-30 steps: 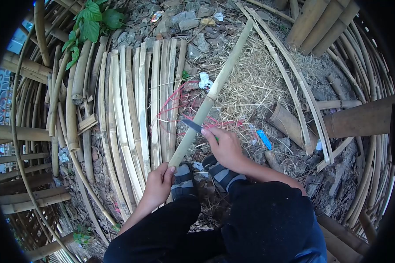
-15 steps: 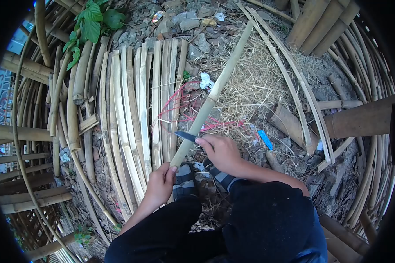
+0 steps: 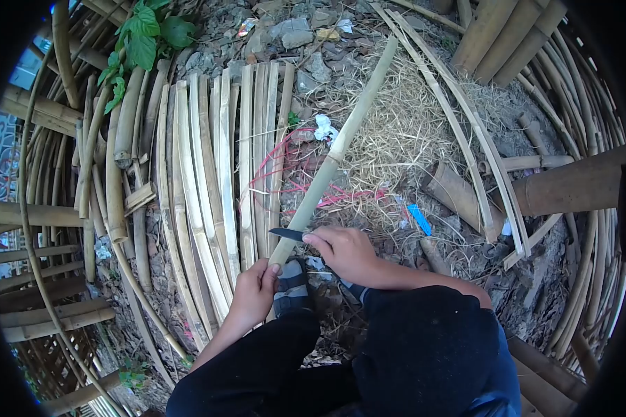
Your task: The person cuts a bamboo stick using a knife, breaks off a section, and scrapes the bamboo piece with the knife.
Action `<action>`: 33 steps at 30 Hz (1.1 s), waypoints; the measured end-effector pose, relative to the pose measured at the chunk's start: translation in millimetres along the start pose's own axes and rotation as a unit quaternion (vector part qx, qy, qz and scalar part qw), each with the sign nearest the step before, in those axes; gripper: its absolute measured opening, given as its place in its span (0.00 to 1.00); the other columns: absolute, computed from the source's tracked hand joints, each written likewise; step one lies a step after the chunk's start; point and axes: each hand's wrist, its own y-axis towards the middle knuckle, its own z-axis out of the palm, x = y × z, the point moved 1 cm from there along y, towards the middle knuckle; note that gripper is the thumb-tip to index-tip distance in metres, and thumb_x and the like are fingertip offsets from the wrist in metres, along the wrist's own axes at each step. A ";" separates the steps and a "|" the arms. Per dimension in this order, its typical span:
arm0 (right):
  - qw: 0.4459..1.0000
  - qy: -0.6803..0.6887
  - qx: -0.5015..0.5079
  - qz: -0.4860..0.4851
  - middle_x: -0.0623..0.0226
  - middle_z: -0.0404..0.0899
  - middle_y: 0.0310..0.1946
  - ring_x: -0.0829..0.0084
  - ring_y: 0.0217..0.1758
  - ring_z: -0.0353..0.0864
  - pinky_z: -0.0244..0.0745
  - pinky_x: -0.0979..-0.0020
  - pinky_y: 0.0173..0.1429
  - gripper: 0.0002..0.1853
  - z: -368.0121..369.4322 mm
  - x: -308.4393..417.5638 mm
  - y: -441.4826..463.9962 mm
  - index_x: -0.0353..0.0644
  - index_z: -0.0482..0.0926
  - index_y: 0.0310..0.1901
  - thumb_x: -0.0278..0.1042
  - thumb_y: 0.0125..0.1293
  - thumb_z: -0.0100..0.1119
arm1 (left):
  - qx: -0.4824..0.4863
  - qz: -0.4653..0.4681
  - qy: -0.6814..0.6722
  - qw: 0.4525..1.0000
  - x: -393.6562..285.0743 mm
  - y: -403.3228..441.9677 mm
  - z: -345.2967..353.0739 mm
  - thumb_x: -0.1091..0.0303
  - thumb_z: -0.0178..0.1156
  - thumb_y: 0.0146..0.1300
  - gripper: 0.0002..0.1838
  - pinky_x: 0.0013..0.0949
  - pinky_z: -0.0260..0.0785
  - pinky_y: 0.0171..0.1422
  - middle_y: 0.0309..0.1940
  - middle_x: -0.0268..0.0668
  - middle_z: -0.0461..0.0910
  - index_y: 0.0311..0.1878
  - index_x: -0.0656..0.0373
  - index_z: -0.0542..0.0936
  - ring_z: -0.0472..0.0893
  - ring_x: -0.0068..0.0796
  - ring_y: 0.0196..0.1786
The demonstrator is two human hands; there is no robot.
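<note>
My left hand (image 3: 254, 290) is closed around the near end of a pale green bamboo strip (image 3: 352, 135), which slants away from me toward the far right. In my right hand (image 3: 346, 253) is a knife (image 3: 286, 233) with a dark blade. The blade lies across the strip, a short way beyond my left hand. Its handle is hidden inside my right fist. To the left of the strip, several split bamboo slats (image 3: 206, 167) lie side by side on the ground.
Dry shavings (image 3: 396, 132) cover the ground on the right, near red string (image 3: 348, 197) and a blue scrap (image 3: 419, 219). Two long bamboo strips (image 3: 459, 125) lie farther right. A thick bamboo pole (image 3: 570, 186) juts in at the right edge. Bamboo poles (image 3: 124, 132) stand at the left.
My right hand and the knife have moved nearer to me along the strip, closer to my left hand. My left hand has stayed in place.
</note>
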 end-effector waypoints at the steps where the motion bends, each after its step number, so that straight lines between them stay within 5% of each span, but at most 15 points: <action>1: 1.000 0.005 -0.003 0.009 0.55 0.85 0.30 0.51 0.33 0.86 0.79 0.56 0.39 0.15 -2.5 -5.8 4.8 0.39 0.87 0.42 0.44 0.75 0.60 | -0.001 0.000 0.005 1.000 0.2 0.6 0.3 0.64 0.54 0.81 0.16 0.33 0.67 0.30 0.19 0.36 0.76 0.38 0.66 0.78 0.74 0.23 0.23; 10: 0.998 0.005 -0.028 0.053 0.54 0.85 0.32 0.50 0.34 0.86 0.79 0.56 0.38 0.14 -14.6 -7.6 8.6 0.39 0.87 0.40 0.42 0.75 0.61 | 0.003 -0.007 0.036 0.999 -2.9 -4.0 -2.2 0.64 0.54 0.80 0.16 0.35 0.67 0.31 0.19 0.38 0.75 0.38 0.67 0.77 0.74 0.25 0.23; 12: 0.999 0.020 -0.049 -0.004 0.54 0.83 0.27 0.48 0.31 0.85 0.79 0.51 0.36 0.17 -13.3 -3.5 3.4 0.39 0.85 0.35 0.44 0.76 0.59 | 0.002 0.002 0.026 1.000 -2.8 -3.5 -2.0 0.64 0.54 0.80 0.16 0.35 0.67 0.31 0.19 0.38 0.75 0.38 0.67 0.77 0.74 0.25 0.23; 20: 0.999 0.012 -0.031 -0.003 0.52 0.84 0.27 0.48 0.32 0.86 0.79 0.50 0.38 0.17 -9.6 -2.4 5.6 0.39 0.87 0.40 0.45 0.76 0.58 | -0.023 0.023 0.067 0.997 -2.5 -3.1 -1.9 0.65 0.55 0.80 0.15 0.38 0.66 0.29 0.18 0.44 0.75 0.37 0.67 0.76 0.75 0.33 0.21; 23: 0.997 0.038 -0.017 0.057 0.52 0.84 0.27 0.48 0.32 0.86 0.79 0.50 0.38 0.17 -14.9 -5.7 12.8 0.40 0.87 0.39 0.46 0.76 0.59 | -0.025 0.028 0.075 0.997 -5.7 -4.3 -1.7 0.65 0.53 0.81 0.16 0.32 0.62 0.28 0.18 0.33 0.71 0.36 0.66 0.75 0.68 0.21 0.22; 30: 0.995 0.027 -0.018 0.096 0.53 0.84 0.25 0.46 0.30 0.85 0.78 0.49 0.38 0.19 -18.5 -2.2 16.6 0.41 0.87 0.39 0.48 0.77 0.57 | -0.044 0.057 0.135 0.988 -8.4 -7.2 -1.1 0.66 0.54 0.80 0.15 0.37 0.62 0.26 0.17 0.40 0.71 0.36 0.67 0.74 0.69 0.25 0.20; 33: 0.999 0.008 -0.007 0.039 0.51 0.83 0.25 0.45 0.31 0.84 0.78 0.49 0.38 0.18 -13.6 -3.8 12.4 0.40 0.87 0.40 0.46 0.77 0.56 | -0.054 0.081 0.156 0.983 -7.6 -3.0 -0.7 0.67 0.54 0.80 0.15 0.38 0.62 0.26 0.16 0.41 0.71 0.35 0.67 0.74 0.69 0.26 0.19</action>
